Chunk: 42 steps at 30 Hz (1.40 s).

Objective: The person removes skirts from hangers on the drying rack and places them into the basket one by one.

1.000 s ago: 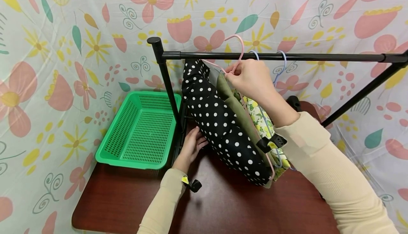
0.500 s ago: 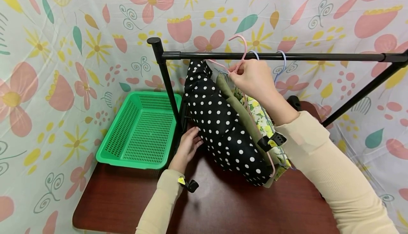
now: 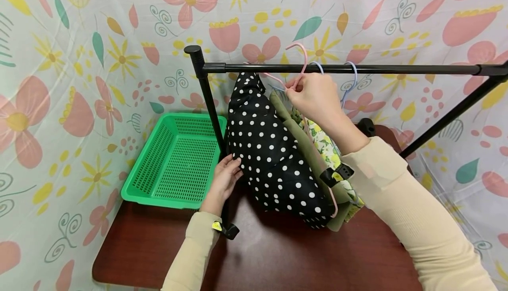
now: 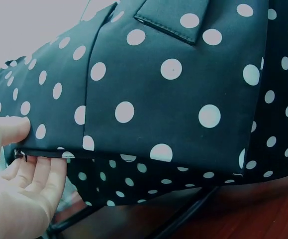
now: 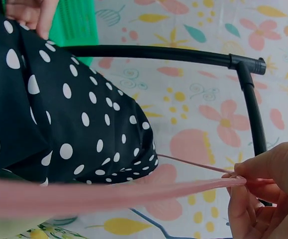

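Note:
A pink hanger (image 3: 303, 55) has its neck pinched between the thumb and fingers of my right hand (image 3: 317, 95); its hook arches above the black rail. A black garment with white polka dots (image 3: 274, 150) hangs on this hanger, slanting down to the right; its exact kind is unclear. At the garment's left side is my left hand (image 3: 224, 178). In the left wrist view, that hand's thumb (image 4: 14, 130) lies on the outer face and its fingers are under the lower edge, pinching the cloth. The right wrist view shows the hanger's pink arm (image 5: 183, 191) up close.
A black rack rail (image 3: 258, 68) crosses above a dark red table (image 3: 258, 255). Behind the dotted garment hang an olive garment (image 3: 303, 143) and a lemon-print one (image 3: 323, 145). Blue hanger hooks (image 3: 352, 79) sit on the rail. A green basket (image 3: 132, 198) stands left of the rack post (image 3: 212, 110).
My left hand has moved left and slightly up, and the garment's left side has spread out with it. My right hand and the hanger have shifted slightly right.

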Each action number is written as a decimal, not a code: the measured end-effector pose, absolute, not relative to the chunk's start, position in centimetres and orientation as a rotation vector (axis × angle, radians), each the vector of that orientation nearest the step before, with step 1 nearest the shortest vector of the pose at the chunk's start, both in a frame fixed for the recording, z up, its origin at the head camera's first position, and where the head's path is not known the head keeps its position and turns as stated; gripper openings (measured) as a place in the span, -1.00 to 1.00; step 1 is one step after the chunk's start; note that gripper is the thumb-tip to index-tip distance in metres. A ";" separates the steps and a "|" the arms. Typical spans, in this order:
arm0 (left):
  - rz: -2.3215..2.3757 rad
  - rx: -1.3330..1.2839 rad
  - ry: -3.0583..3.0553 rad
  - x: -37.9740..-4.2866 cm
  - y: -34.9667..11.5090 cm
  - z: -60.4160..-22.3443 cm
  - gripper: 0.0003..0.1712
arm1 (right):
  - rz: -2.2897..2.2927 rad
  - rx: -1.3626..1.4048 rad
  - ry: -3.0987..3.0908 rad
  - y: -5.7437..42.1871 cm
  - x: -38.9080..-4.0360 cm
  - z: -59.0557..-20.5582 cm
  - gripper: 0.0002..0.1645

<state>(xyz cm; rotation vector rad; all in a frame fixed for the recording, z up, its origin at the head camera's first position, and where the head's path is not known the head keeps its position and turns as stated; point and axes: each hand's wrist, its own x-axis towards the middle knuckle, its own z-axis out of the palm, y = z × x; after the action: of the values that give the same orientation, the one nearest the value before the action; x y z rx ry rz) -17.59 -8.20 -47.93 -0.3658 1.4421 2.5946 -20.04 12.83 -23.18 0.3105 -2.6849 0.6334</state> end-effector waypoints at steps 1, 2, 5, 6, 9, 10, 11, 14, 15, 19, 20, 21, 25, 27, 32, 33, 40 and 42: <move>2.595 -0.357 1.457 -17.6 -8.3 -47.7 -0.65 | 0.636 0.313 -2.680 12.8 -20.1 -23.2 -0.72; 2.591 -0.353 1.470 -17.5 -8.4 -47.5 -0.72 | 0.639 0.314 -2.674 12.8 -20.1 -23.3 -0.72; 2.564 -0.343 1.533 -17.3 -8.8 -46.6 -0.83 | 0.641 0.312 -2.661 12.8 -20.1 -23.4 -0.73; 2.552 -0.340 1.553 -17.3 -9.0 -46.3 -0.85 | 0.643 0.310 -2.656 12.8 -20.1 -23.5 -0.74; 2.517 -0.325 1.618 -17.1 -9.5 -45.3 -0.85 | 0.634 0.302 -2.645 12.8 -19.9 -23.6 -0.74; 2.506 -0.319 1.637 -17.1 -9.6 -45.0 -0.85 | 0.632 0.299 -2.643 12.8 -19.9 -23.7 -0.74; 2.496 -0.313 1.653 -17.0 -9.8 -44.7 -0.85 | 0.629 0.295 -2.641 12.8 -19.8 -23.8 -0.74; 2.460 -0.290 1.707 -16.9 -10.3 -43.7 -0.85 | 0.619 0.285 -2.639 12.8 -19.7 -24.0 -0.73; 2.448 -0.280 1.724 -16.9 -10.4 -43.4 -0.85 | 0.616 0.281 -2.640 12.8 -19.7 -24.0 -0.73; 2.402 -0.213 1.794 -17.0 -10.8 -42.3 -0.84 | 0.605 0.260 -2.644 12.9 -19.8 -24.2 -0.72; 2.392 -0.196 1.811 -17.1 -10.9 -42.0 -0.84 | 0.603 0.255 -2.645 12.9 -19.8 -24.2 -0.72; 2.382 -0.181 1.831 -17.1 -11.0 -41.7 -0.84 | 0.604 0.249 -2.646 12.9 -19.8 -24.3 -0.72; 2.356 -0.123 1.886 -17.4 -11.2 -40.7 -0.86 | 0.607 0.234 -2.648 12.9 -19.8 -24.4 -0.71; 2.338 -0.103 1.912 -17.6 -11.3 -40.3 -0.88 | 0.606 0.229 -2.651 13.0 -19.7 -24.5 -0.71; 2.248 -0.049 2.034 -17.7 -11.6 -39.2 -0.89 | 0.589 0.215 -2.654 13.0 -19.6 -24.7 -0.69; 2.227 -0.035 2.061 -17.7 -11.7 -39.0 -0.89 | 0.586 0.214 -2.654 13.0 -19.6 -24.7 -0.69; 2.127 0.079 2.182 -17.6 -12.1 -36.8 -0.88 | 0.563 0.211 -2.673 13.0 -19.4 -24.8 -0.65; 2.099 0.112 2.219 -17.5 -12.0 -36.1 -0.87 | 0.557 0.202 -2.682 13.0 -19.4 -24.8 -0.64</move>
<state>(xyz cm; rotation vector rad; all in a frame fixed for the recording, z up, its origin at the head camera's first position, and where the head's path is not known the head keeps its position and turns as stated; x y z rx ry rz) -17.46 -12.05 -36.07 0.1121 2.2195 2.0992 -19.37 12.96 -24.84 0.2024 -2.6815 0.5566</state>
